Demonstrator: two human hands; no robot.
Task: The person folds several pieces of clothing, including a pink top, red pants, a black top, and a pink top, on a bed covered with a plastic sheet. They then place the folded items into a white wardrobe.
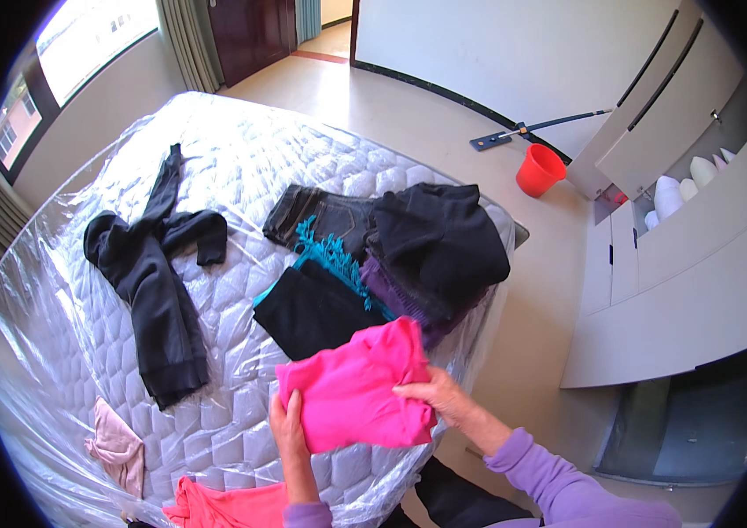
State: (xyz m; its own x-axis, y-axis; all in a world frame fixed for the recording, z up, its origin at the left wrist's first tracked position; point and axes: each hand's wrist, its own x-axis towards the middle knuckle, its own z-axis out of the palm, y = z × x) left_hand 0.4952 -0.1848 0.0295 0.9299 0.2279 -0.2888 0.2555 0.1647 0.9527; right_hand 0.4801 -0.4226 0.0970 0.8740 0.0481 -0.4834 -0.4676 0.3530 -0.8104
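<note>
Pink garment (356, 387): one folded bundle, lower centre of the frame, held between both hands.
Left hand (287, 424): pinching the bundle's left edge, thumb on top; fingers hidden from me.
Right hand (439, 396): pinching the right edge, thumb laid across the front; lilac sleeve (549, 475) at the forearm.
Mattress (241, 431): quilted, wrapped in clear plastic, left and middle of the frame.
Black top (158, 299): spread out, left of centre.
Centre: dark denim (329, 216), black bundle (444, 233), purple cloth (391, 286), folded black cloth (312, 308), teal fringe (335, 260).
Lower left: pale pink cloth (118, 447), coral garment (232, 506).
Upper right: red bucket (539, 173), near a mop (489, 141).
</note>
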